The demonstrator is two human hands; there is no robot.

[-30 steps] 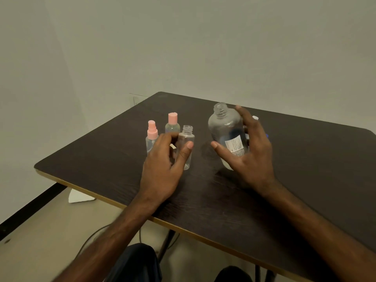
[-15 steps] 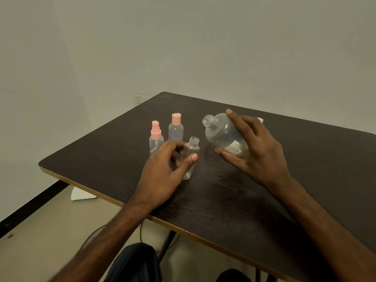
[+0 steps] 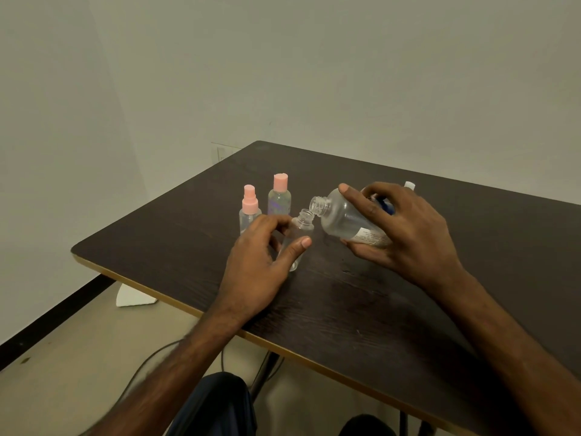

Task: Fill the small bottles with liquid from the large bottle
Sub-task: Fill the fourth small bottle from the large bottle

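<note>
In the head view, your left hand (image 3: 254, 262) is curled round the open small bottle (image 3: 300, 228), thumb on its near side and fingers on the far side. The bottle stands upright on the dark desk (image 3: 377, 309), near the left end. Your right hand (image 3: 405, 234) grips the large bottle (image 3: 342, 218) from above, fingers spread over its body and thumb underneath. It is tilted well over to the left, and its uncapped mouth is just beside and slightly above the small bottle's mouth. Whether liquid is running, you cannot tell. Just beyond your left hand stand a spray bottle (image 3: 250, 212) with a pink top and a flip-cap bottle (image 3: 279, 199), both capped. A white cap (image 3: 409, 185) shows past your right hand.
</note>
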